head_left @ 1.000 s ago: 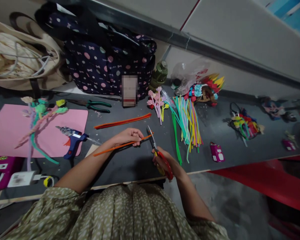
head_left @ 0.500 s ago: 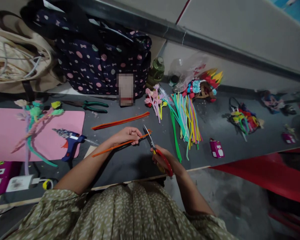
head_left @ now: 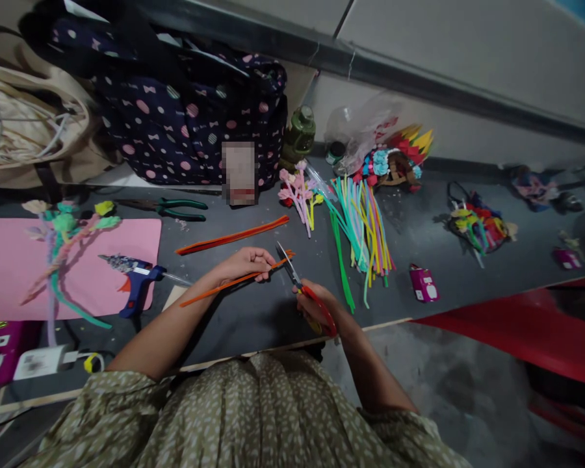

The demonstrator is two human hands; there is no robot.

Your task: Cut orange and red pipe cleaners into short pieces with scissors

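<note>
Head view | left hand [head_left: 246,262] pinches orange pipe cleaner [head_left: 234,280] | right hand [head_left: 316,307] holds scissors [head_left: 299,286], blades at its tip near desk's front edge | keep stem taut, cut square.

Left hand [head_left: 246,262] at table [head_left: 253,318] centre, pinching pipe cleaner [head_left: 214,290]; scissors [head_left: 302,289] just right, in right hand [head_left: 316,309]. Behind: second pipe cleaner strip [head_left: 231,235], pliers [head_left: 173,208], bag [head_left: 185,117]. Left: glue gun [head_left: 134,279] on paper sheet [head_left: 10,260]. Right: pipe cleaner bundle [head_left: 361,227].
</note>
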